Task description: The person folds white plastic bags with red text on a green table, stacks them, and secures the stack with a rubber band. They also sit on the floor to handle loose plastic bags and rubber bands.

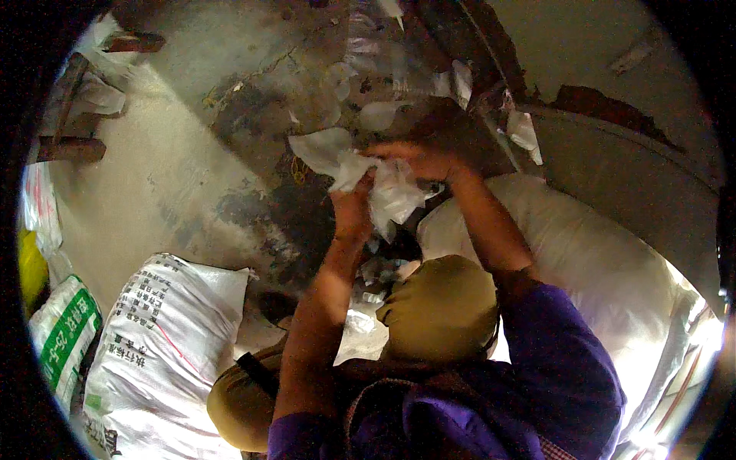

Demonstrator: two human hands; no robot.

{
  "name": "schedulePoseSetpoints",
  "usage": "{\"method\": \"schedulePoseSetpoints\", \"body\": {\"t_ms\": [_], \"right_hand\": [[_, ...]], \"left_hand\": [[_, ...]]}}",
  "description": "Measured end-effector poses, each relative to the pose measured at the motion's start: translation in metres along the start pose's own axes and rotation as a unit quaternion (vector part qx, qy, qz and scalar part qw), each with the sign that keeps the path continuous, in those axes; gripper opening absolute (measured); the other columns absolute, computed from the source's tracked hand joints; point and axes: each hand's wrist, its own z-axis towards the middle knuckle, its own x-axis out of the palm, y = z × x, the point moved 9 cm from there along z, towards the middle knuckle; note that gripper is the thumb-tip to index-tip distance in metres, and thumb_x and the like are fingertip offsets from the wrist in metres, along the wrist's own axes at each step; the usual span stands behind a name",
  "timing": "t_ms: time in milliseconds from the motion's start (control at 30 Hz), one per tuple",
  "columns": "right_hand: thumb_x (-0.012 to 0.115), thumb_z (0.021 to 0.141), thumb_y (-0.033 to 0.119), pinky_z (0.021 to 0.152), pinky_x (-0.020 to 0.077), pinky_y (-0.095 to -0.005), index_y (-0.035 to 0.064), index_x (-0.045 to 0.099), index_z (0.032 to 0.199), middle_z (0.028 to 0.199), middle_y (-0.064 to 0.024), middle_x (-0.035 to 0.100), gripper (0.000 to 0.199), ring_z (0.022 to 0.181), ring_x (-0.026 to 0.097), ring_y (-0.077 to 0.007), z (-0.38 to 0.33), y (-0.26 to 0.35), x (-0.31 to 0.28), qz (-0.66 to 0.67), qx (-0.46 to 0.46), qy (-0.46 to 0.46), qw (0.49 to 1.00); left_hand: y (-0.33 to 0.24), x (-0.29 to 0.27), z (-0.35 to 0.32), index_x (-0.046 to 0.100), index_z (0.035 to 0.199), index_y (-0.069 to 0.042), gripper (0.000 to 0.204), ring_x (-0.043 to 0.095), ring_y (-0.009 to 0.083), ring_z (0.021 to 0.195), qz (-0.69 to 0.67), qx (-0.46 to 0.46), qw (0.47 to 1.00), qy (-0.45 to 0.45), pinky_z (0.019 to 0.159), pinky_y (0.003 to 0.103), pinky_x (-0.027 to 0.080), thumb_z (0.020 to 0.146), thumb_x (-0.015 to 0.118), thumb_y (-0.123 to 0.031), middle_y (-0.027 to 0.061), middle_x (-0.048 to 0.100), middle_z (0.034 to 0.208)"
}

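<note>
A crumpled, thin white sheet (397,198), plastic or paper, is bunched between my two hands in front of me. My left hand (354,205) grips its near left side, with the thumb pressed on top. Over the far right side lies my right hand (429,159), its fingers curled against the sheet and slightly blurred. A flat, pale flap (322,149) sticks out to the left beyond my left hand; I cannot tell whether it belongs to the same sheet. Whatever the bunched folds cover is hidden.
A large, stuffed white sack (567,230) lies at my right. At the left are a printed white sack (165,330) and a green-and-white bag (67,337). Pale scraps (379,115) litter the stained concrete floor (184,176). Wooden pieces (73,149) stand at the far left.
</note>
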Motion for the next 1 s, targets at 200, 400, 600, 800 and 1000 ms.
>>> {"method": "schedulePoseSetpoints", "body": {"t_ms": [200,400,600,800,1000], "right_hand": [[0.07,0.079,0.029,0.09,0.0446,-0.0398,0.0052,0.049,0.126,0.128,-0.0148,0.05,0.057,0.114,0.049,-0.0266,-0.049,-0.015,-0.188,-0.307,0.114,-0.451,0.83],[0.071,0.073,0.016,0.091,0.0445,-0.0399,0.0079,0.056,0.116,0.121,-0.016,0.055,0.046,0.114,0.051,-0.0306,-0.075,-0.09,-0.211,-0.496,0.074,-0.483,0.718],[0.063,0.069,0.002,0.082,0.0476,-0.0383,0.008,0.065,0.092,0.109,-0.0146,0.061,0.024,0.098,0.059,-0.0301,-0.055,-0.045,-0.202,-0.513,0.131,-0.411,0.743],[0.059,0.075,0.004,0.076,0.0492,-0.0351,0.008,0.064,0.1,0.098,-0.0107,0.065,0.025,0.085,0.063,-0.0236,-0.012,0.009,-0.217,-0.438,0.18,-0.324,0.819],[0.06,0.078,0.009,0.078,0.0486,-0.0349,0.0128,0.046,0.129,0.104,-0.0099,0.064,0.053,0.092,0.062,-0.0262,0.064,-0.02,-0.215,-0.495,0.043,-0.295,0.816]], "left_hand": [[0.004,0.005,-0.005,0.059,0.102,-0.004,0.031,0.064,0.0303,0.084,0.639,0.13,0.725,0.221,0.073,0.04,0.052,0.072,0.067,-0.011,0.0154,0.063,0.093],[0.089,-0.036,-0.091,0.056,0.12,-0.012,0.043,0.051,0.0292,0.113,0.764,0.242,0.52,0.294,0.07,0.044,0.053,0.077,0.056,-0.011,0.0053,0.044,0.132],[0.115,-0.067,-0.102,0.044,0.132,-0.011,0.052,0.039,0.0262,0.126,0.797,0.317,0.376,0.352,0.074,0.04,0.053,0.081,0.054,-0.012,0.0083,0.039,0.14],[0.123,-0.084,-0.1,0.063,0.109,-0.011,0.032,0.052,0.0259,0.109,0.819,0.213,0.333,0.415,0.079,0.037,0.052,0.078,0.057,-0.012,0.0081,0.056,0.117],[0.078,-0.042,-0.08,0.066,0.104,-0.014,0.028,0.062,0.027,0.091,0.849,0.165,0.389,0.318,0.075,0.038,0.053,0.077,0.057,-0.012,0.0079,0.064,0.1]]}}
